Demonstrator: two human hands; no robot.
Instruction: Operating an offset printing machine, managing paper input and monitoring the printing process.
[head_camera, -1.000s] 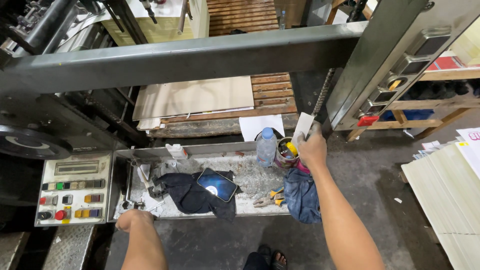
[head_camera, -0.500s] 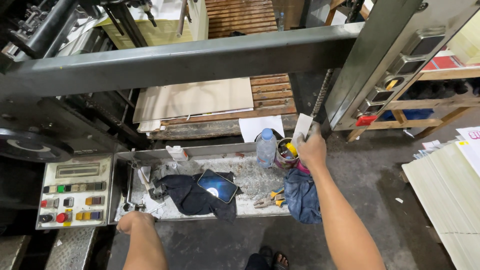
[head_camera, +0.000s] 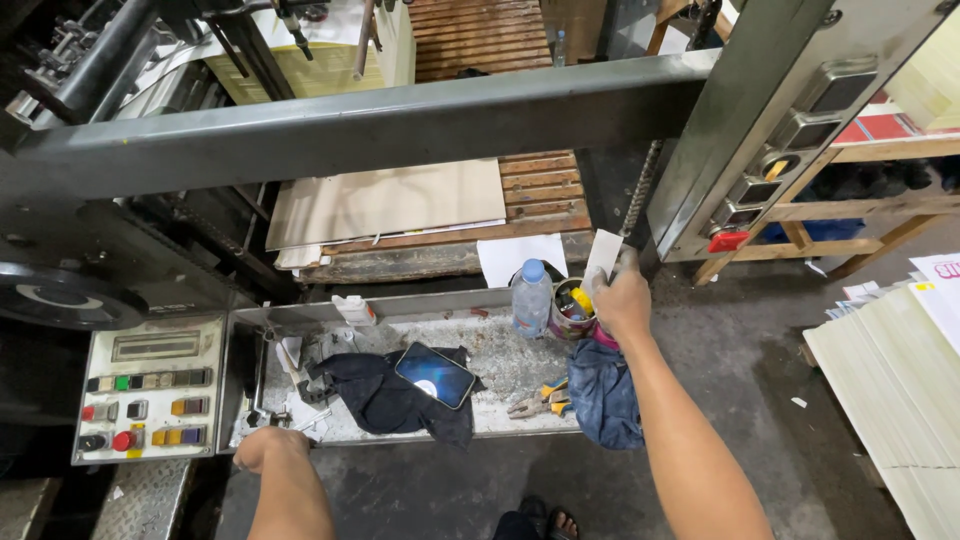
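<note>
The right hand (head_camera: 622, 297) was raised over the far right corner of the grimy metal tool tray (head_camera: 520, 375) on the machine's front, its fingers closed around a small white rectangular card or scraper blade (head_camera: 603, 257) that stood upright above the knuckles; the blade's lower edge sat just above the open, ink-smeared tin can (head_camera: 570, 308), which stood touching the clear plastic water bottle with a blue cap (head_camera: 531, 298); judging from this, the ink work was at an early stage, the blade being at the can and no ink yet visibly carried anywhere; whether the blade held any ink could not be told. The right forearm ran straight out from the lower right, wrist slightly bent down toward the can. The left hand (head_camera: 270, 449) rested on the near left edge of the tray, beside the grey control panel with coloured buttons (head_camera: 150, 390); it looked loosely curled and holding nothing, though its fingers were partly hidden. On the tray lay a dark crumpled rag (head_camera: 375, 395) with a black smartphone (head_camera: 434, 375) on it, yellow-handled pliers (head_camera: 538, 398), and a blue cloth (head_camera: 605, 395) draped over the tray's right end.
</note>
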